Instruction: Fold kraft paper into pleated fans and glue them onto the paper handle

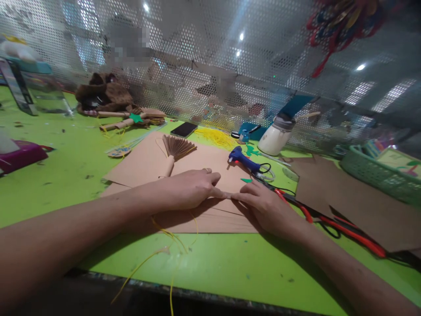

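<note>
Sheets of brown kraft paper (213, 221) lie stacked in front of me, with a low fold or raised edge across the near part. My left hand (192, 186), a ring on one finger, is closed at the paper's raised edge with its index finger pointing right. From the other side my right hand (263, 204) closes on the same edge, its index fingertip almost meeting the left one. What lies under the palms is hidden. Just beyond my left hand rests a small pleated paper fan (179, 148) with a rolled paper handle (169, 166).
A blue glue gun (245, 160) and red-handled scissors (351, 237) lie to the right, near a green basket (381, 175). Behind are a phone (184, 129), yellow strands (217, 138) and a white jar (275, 138). Loose yellow strings (171, 235) hang over the front edge.
</note>
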{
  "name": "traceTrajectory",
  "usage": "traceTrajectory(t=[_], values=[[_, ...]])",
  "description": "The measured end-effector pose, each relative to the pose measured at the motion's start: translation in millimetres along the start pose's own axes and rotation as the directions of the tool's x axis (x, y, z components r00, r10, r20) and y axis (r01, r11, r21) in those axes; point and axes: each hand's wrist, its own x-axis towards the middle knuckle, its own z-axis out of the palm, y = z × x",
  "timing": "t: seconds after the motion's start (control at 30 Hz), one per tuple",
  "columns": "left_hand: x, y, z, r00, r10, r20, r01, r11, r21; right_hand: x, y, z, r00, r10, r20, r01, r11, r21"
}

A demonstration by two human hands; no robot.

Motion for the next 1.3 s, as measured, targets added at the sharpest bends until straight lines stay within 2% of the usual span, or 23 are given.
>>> traceTrajectory(t=[0.1,0.43,0.63,0.83,0.97,1.17,1.3], values=[[2,0,-3.3,0.999,0.035,0.02,-0.036,0.998,0.046,4,-4,2,0.999,-0.007,0.044,0.009,0.999,-0.034],[7,5,-13.5,0.992,0.07,0.109,-0.083,0.99,0.116,-3,-3,1,1.0,-0.009,0.004,0.009,0.999,-0.033],[5,4,-13.0,0.997,0.035,0.062,-0.041,0.995,0.089,-12,1,-6,0.999,-0.029,0.039,0.032,0.996,-0.079],[7,-3,-10.7,0.993,0.081,0.09,-0.085,0.995,0.045,-29,4,-4,0.999,0.052,0.004,-0.052,0.998,-0.04],[6,-6,-7.7,0.994,0.076,0.077,-0.08,0.995,0.052,-32,1,-4,0.999,0.036,-0.02,-0.037,0.999,-0.036],[5,-6,-9.7,0.993,0.086,0.077,-0.09,0.995,0.045,-48,6,-4,0.993,0.093,-0.075,-0.097,0.994,-0.047],[4,-5,-11.0,0.995,0.081,0.059,-0.083,0.996,0.031,-47,8,-15,0.973,0.111,-0.204,-0.123,0.991,-0.047]])
